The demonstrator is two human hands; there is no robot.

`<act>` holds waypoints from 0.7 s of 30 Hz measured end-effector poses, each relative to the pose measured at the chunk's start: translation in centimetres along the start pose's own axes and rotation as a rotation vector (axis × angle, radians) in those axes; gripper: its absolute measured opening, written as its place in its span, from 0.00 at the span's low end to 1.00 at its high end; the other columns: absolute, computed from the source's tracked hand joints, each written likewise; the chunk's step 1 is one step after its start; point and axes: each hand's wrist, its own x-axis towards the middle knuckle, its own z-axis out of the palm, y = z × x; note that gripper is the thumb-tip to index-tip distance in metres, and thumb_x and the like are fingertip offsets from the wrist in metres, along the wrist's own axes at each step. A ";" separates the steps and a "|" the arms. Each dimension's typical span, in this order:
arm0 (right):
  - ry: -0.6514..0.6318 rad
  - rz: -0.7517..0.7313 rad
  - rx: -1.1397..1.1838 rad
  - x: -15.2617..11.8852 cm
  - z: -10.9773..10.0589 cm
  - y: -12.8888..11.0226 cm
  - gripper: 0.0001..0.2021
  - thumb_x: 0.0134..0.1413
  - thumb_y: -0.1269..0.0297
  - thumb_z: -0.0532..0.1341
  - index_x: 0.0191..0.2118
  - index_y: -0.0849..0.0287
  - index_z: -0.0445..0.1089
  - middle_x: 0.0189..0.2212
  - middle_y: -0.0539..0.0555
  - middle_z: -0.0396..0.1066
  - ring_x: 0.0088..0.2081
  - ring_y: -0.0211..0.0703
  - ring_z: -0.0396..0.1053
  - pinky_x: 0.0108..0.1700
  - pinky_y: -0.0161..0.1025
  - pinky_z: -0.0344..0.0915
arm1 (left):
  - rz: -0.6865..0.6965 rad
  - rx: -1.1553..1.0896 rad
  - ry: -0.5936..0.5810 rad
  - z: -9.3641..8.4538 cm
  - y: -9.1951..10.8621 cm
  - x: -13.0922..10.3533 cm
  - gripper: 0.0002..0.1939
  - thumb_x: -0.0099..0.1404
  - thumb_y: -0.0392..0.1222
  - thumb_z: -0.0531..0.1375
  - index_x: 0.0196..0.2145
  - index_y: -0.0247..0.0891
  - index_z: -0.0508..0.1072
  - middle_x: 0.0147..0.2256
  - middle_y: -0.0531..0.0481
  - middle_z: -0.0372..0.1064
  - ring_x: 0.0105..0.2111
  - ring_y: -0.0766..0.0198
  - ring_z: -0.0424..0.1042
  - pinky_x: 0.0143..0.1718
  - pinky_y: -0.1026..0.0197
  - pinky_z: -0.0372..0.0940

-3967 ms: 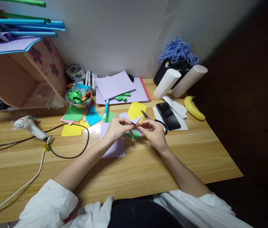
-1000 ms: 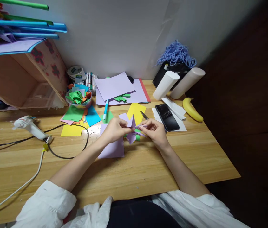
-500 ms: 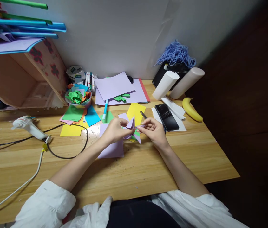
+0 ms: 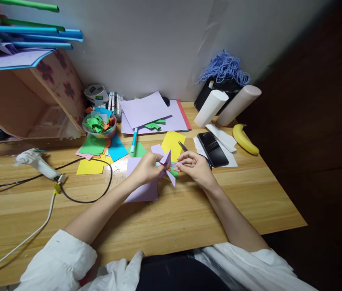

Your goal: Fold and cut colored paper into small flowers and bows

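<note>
A folded purple paper piece [image 4: 166, 158] with pointed flaps is held between both hands above the table. My left hand [image 4: 149, 166] pinches its left side. The fingertips of my right hand [image 4: 195, 166] are closed on a thin purple flap at its right. Beneath the hands lie a purple sheet [image 4: 143, 191], a yellow sheet [image 4: 172, 142] and some green paper. Dark scissors [image 4: 183, 146] lie partly hidden behind my right hand.
A white glue gun [image 4: 39, 162] with cables lies left, near a bowl of paper scraps [image 4: 99, 124] and coloured squares [image 4: 91, 166]. A phone [image 4: 213, 149], a banana [image 4: 245, 140] and paper rolls [image 4: 211, 108] stand or lie right. An open box [image 4: 58, 93] is back left.
The folded purple piece has turned slightly between my fingers, and its lower flap now points more steeply down and further left. Both hands stay in nearly the same place.
</note>
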 end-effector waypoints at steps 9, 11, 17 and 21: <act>-0.050 -0.088 -0.063 0.0 0.0 -0.2 0.13 0.38 0.64 0.68 0.34 0.61 0.72 0.32 0.54 0.76 0.35 0.44 0.74 0.42 0.41 0.71 | 0.035 0.074 0.034 -0.5 0.2 -0.2 0.10 0.56 0.35 0.54 0.23 0.33 0.74 0.23 0.49 0.73 0.25 0.64 0.69 0.28 0.65 0.60; 0.020 -0.197 -0.089 -0.1 0.2 -0.2 0.08 0.40 0.64 0.67 0.30 0.60 0.74 0.30 0.54 0.76 0.35 0.45 0.74 0.42 0.42 0.70 | 0.160 0.088 0.080 -0.6 0.6 -0.5 0.10 0.58 0.34 0.53 0.27 0.36 0.75 0.29 0.48 0.74 0.31 0.63 0.70 0.34 0.64 0.61; 0.107 -0.127 0.075 0.4 -0.1 -0.1 0.11 0.37 0.60 0.68 0.28 0.61 0.73 0.25 0.54 0.75 0.27 0.43 0.74 0.34 0.40 0.72 | 0.220 0.068 0.239 -0.7 1.2 -1.9 0.20 0.53 0.44 0.62 0.45 0.41 0.69 0.45 0.46 0.69 0.45 0.57 0.67 0.47 0.57 0.59; -0.038 0.008 0.139 0.5 0.4 0.3 0.16 0.31 0.59 0.70 0.29 0.65 0.73 0.25 0.55 0.75 0.27 0.41 0.74 0.33 0.38 0.72 | -0.005 -0.133 0.200 0.3 0.3 -2.8 0.14 0.55 0.49 0.59 0.31 0.34 0.73 0.32 0.46 0.72 0.34 0.60 0.70 0.38 0.61 0.63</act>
